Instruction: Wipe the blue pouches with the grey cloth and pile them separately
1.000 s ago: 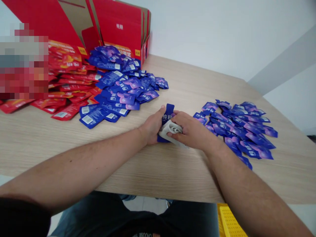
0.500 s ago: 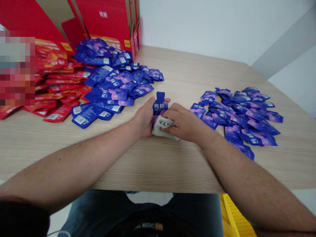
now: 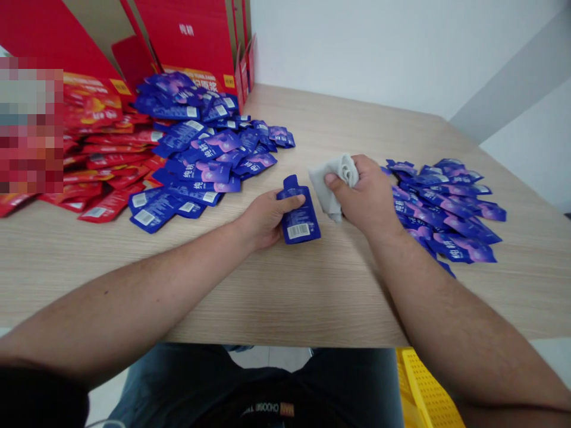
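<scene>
Forearms [image 3: 134, 291] left bare by a black short sleeve [image 3: 31, 398], black T-shirt [image 3: 267, 409] printed with pale lettering, dark blue denim jeans [image 3: 357, 386]

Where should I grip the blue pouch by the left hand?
Best pinch the blue pouch at its wide barcode end, from above on the right: it lies flat on the table, and the left hand covers the part near the narrow spout.

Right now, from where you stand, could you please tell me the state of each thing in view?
Left hand, closed on the blue sachet.
Blue sachet, lying flat, barcode showing.
Right hand, closed around the grey cloth.
Grey cloth, crumpled.
Blue sachets, loose in two heaps.
Red sachets, loose in a heap.
Red carton, standing open.
Yellow crate, partly in view.
</scene>
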